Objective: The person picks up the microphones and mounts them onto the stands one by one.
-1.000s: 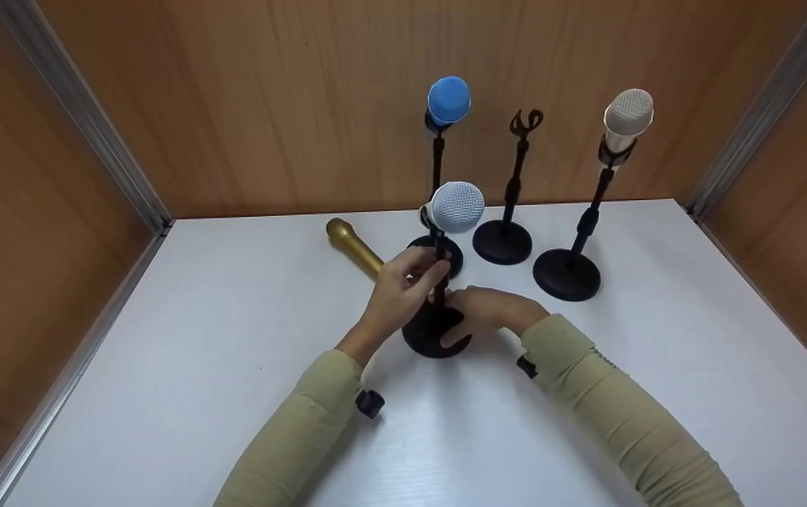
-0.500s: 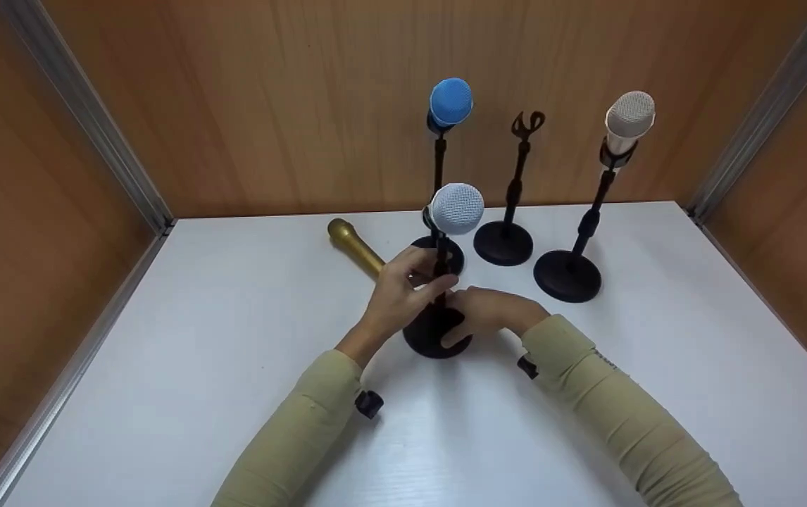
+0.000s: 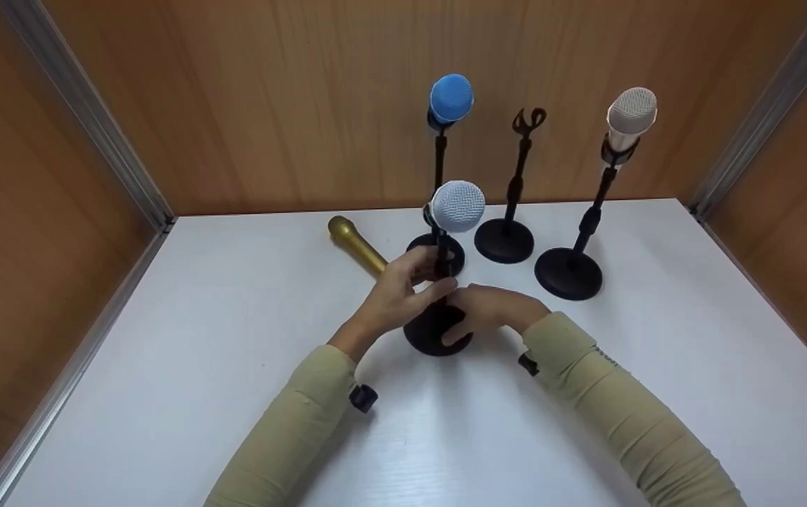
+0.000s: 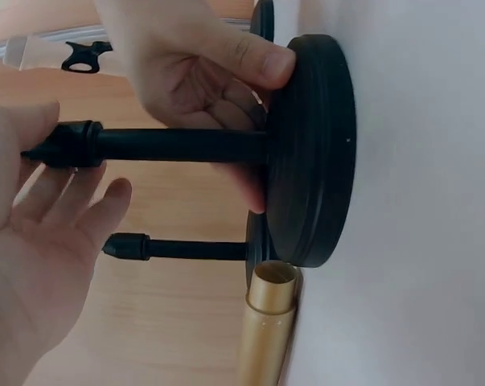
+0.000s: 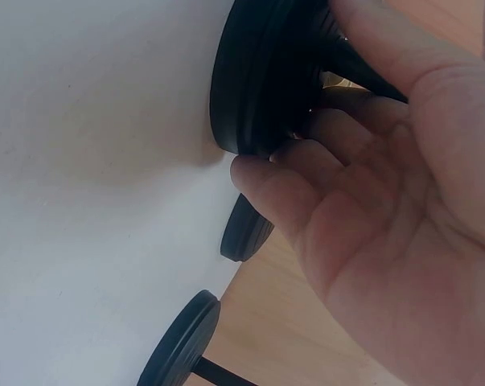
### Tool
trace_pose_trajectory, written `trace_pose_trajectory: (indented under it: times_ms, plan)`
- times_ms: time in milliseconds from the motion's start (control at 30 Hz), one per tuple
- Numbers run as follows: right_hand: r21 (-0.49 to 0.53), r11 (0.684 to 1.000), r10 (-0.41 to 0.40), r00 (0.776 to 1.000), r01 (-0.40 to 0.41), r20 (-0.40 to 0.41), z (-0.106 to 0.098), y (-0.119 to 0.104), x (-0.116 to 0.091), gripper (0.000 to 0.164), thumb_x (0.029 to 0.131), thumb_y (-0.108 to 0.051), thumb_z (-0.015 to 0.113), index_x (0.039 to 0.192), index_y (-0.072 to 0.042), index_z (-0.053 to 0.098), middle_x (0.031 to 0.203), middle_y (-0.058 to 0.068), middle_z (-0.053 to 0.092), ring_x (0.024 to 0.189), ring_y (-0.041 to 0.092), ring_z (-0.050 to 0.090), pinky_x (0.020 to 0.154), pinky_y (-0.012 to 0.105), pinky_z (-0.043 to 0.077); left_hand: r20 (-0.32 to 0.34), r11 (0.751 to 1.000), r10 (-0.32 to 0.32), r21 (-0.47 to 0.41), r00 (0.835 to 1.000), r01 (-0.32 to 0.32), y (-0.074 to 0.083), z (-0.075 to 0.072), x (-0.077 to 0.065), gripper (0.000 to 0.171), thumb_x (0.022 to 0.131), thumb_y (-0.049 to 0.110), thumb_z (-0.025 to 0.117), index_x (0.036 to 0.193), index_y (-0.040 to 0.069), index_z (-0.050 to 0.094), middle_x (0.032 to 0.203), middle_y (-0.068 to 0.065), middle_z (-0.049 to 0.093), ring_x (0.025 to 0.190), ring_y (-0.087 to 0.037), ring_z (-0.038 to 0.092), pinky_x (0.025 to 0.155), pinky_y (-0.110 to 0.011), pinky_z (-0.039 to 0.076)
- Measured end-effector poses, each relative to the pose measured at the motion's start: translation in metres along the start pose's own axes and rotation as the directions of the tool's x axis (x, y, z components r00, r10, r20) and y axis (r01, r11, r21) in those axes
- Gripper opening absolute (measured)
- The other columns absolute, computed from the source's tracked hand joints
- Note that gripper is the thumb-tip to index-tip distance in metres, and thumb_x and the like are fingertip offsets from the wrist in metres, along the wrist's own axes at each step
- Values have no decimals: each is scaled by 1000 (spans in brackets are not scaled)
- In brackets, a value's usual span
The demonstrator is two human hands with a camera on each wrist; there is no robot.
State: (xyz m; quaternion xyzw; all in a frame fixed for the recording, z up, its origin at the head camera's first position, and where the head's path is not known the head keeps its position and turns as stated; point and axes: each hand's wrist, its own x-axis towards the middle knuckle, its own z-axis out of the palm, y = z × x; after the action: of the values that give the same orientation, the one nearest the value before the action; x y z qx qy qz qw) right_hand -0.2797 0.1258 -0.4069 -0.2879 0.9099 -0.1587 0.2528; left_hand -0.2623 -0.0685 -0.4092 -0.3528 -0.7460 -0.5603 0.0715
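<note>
On table [image 3: 199,366], stand [image 4: 214,145] upright, microphone [image 3: 458,206] uppermost, left hand [image 3: 395,294] gripping pole [image 4: 170,145], right hand [image 3: 486,310] gripping base [image 4: 313,161]

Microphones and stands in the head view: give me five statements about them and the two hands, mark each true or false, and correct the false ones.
1. The gold microphone lies on the white table. True.
2. The left hand holds the gold microphone. False: the left hand holds the front stand's pole.
3. The right hand touches the front stand's base. True.
4. The blue microphone lies flat on the table. False: the blue microphone sits up in the top of a back stand.
5. The empty stand, just right of the blue microphone, has no microphone in its clip. True.
</note>
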Motion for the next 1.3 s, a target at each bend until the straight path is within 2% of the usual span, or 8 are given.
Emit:
trace_pose_trajectory:
  times_ms: [167, 400, 533, 700, 867, 1033, 1200, 1300]
  plan:
    - [-1, 1000, -13, 1000, 13, -7, 0, 1, -1, 65, 89, -33, 80, 141, -4, 55, 141, 11, 58, 129, 25, 54, 111, 44, 40, -71, 1000, 27, 16, 997, -26, -2, 4, 3, 26, 91, 8, 77, 114, 2, 67, 105, -9, 66, 95, -19, 67, 88, -34, 57]
    - [-16, 1000, -10, 1000, 10, -10, 1, 2, 0, 63, 89, -35, 80, 139, -3, 57, 139, 11, 59, 127, 26, 55, 110, 44, 41, -36, 1000, -18, -10, 999, 18, 2, 0, 5, 22, 92, 4, 75, 112, -1, 68, 99, -7, 72, 91, -17, 68, 90, -32, 56]
    - [-4, 999, -36, 999, 36, -17, 1, 2, -2, 62, 90, -31, 80, 140, -4, 55, 143, 11, 56, 132, 26, 51, 112, 44, 39, -74, 997, -50, 58, 996, 54, 3, 1, 6, 27, 88, 14, 82, 111, 4, 72, 99, -3, 75, 87, -13, 71, 83, -29, 58]
    - [-15, 998, -68, 997, 67, -22, 1, 2, -1, 63, 90, -31, 80, 141, -4, 55, 145, 11, 54, 133, 26, 50, 113, 44, 38, -103, 989, -29, 139, 994, 43, 5, 5, 6, 22, 88, 15, 82, 106, 3, 75, 94, -1, 76, 82, -8, 72, 74, -27, 59]
    - [-22, 999, -47, 999, 47, -10, 1, 1, 1, 66, 90, -33, 79, 143, -4, 53, 147, 12, 53, 135, 27, 49, 113, 44, 37, -64, 999, -32, 25, 997, 34, 4, 4, 6, 15, 90, 6, 77, 103, -2, 74, 94, -6, 76, 82, -15, 73, 73, -31, 61]
    - [-40, 998, -42, 999, 41, -9, 1, 1, 2, 68, 90, -34, 79, 144, -5, 52, 146, 12, 54, 133, 27, 51, 113, 44, 38, 5, 989, -92, -112, 996, 92, -1, -1, 9, 19, 90, 3, 77, 106, -6, 73, 97, -11, 74, 85, -27, 73, 75, -37, 61]
    - [-39, 999, -26, 1000, 26, -5, 2, 3, 2, 68, 90, -35, 79, 144, -4, 52, 145, 13, 55, 131, 26, 53, 112, 43, 40, 84, 976, -134, -164, 988, 146, -5, -7, 14, 22, 90, 3, 76, 110, -7, 72, 100, -12, 74, 89, -24, 73, 79, -37, 60]
    - [-36, 999, -26, 1000, 26, -10, 1, 3, 1, 67, 90, -35, 79, 143, -2, 53, 144, 14, 55, 131, 27, 52, 112, 44, 39, 77, 973, -146, -168, 986, 157, -6, -7, 15, 23, 89, 3, 78, 109, -7, 72, 99, -10, 74, 88, -21, 73, 79, -35, 60]
